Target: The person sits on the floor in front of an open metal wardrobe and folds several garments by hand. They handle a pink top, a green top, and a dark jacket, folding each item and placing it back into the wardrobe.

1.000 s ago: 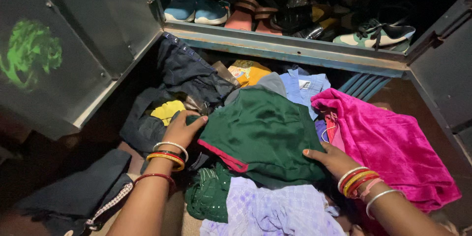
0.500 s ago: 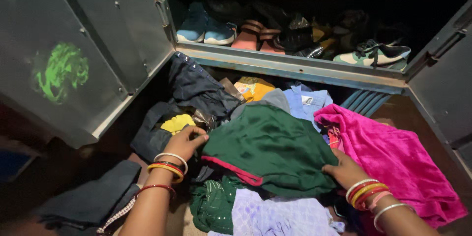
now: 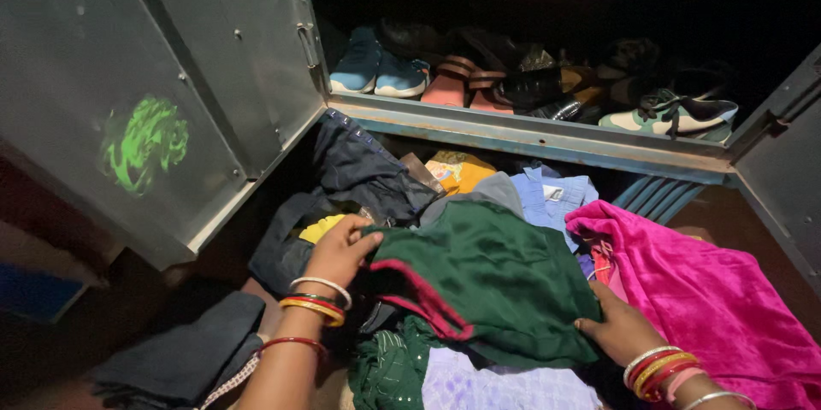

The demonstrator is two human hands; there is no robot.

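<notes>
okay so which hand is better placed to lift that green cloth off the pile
Probably the left. The left hand already grips the green cloth at its raised, red-trimmed corner, fingers curled over the edge. The right hand only pinches the low far edge beside the pink fabric.

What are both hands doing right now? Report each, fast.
Left hand: fingers closed on the left edge of the green garment.
Right hand: fingers curled onto the same garment's right edge, gripping it.
</notes>
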